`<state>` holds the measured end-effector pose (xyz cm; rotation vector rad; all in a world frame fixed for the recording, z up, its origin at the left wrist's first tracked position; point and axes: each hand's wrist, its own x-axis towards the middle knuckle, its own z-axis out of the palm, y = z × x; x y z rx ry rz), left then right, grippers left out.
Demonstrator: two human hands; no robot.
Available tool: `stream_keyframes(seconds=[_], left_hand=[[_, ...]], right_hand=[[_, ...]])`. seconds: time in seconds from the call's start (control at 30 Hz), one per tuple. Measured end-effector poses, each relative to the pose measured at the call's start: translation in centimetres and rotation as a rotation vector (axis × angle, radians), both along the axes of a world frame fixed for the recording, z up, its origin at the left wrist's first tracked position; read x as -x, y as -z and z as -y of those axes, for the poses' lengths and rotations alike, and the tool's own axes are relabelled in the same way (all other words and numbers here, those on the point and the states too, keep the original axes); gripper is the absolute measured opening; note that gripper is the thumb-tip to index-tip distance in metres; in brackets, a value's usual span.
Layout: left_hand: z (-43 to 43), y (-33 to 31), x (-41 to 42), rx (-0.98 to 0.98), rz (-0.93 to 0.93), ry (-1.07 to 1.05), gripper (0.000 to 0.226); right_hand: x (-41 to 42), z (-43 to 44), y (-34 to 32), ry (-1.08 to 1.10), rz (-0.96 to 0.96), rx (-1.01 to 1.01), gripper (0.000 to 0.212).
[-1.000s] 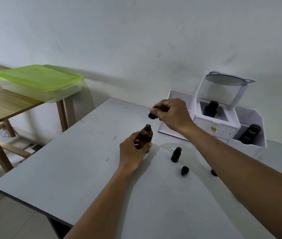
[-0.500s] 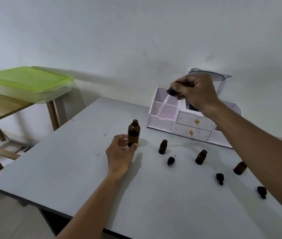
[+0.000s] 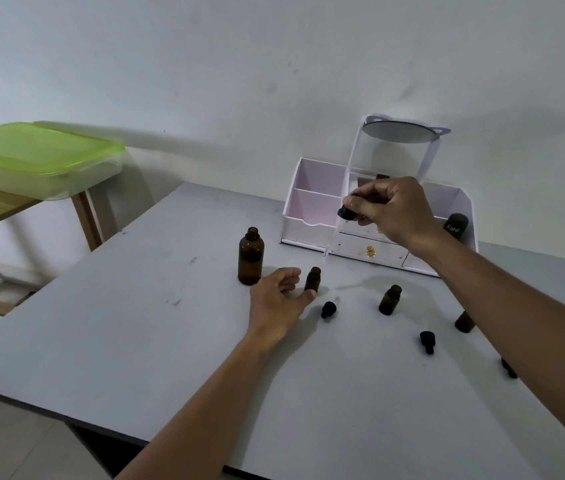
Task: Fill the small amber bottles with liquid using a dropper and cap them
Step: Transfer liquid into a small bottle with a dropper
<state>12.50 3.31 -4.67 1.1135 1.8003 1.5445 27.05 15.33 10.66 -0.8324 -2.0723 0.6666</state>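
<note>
My right hand (image 3: 390, 210) pinches the black bulb of a dropper (image 3: 346, 213); its clear glass tube points down, tip a little above an open small amber bottle (image 3: 312, 279). My left hand (image 3: 279, 299) rests on the grey table (image 3: 135, 341) with thumb and fingers at that bottle's base, not clearly closed around it. A tall open amber bottle (image 3: 250, 257) stands just left. A second small bottle (image 3: 390, 300) and a third (image 3: 464, 321), partly hidden by my right arm, stand to the right. Black dropper caps (image 3: 328, 309) (image 3: 427, 340) (image 3: 509, 367) lie nearby.
A white organiser (image 3: 312, 206) with drawers and a round mirror (image 3: 399, 132) stands at the back against the wall, a dark tube in its right bin. A green-lidded plastic box (image 3: 37, 157) sits on a wooden side table at the left.
My right hand brought the dropper down from above the organiser toward the small bottle. My left hand let go of the tall bottle and moved right to the small bottle.
</note>
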Motion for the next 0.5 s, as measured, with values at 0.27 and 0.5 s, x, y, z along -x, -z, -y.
stream_keyframes(seconds=[0.27, 0.5], left_hand=[[-2.0, -0.2, -0.2, 0.019, -0.093, 0.005, 0.061], [-2.6, 0.2, -0.1, 0.021, -0.108, 0.012, 0.058]], right_hand=[[0.5, -0.9, 1.3, -0.010, -0.016, 0.032, 0.016], [0.9, -1.3, 2.2, -0.014, 0.009, 0.031, 0.016]])
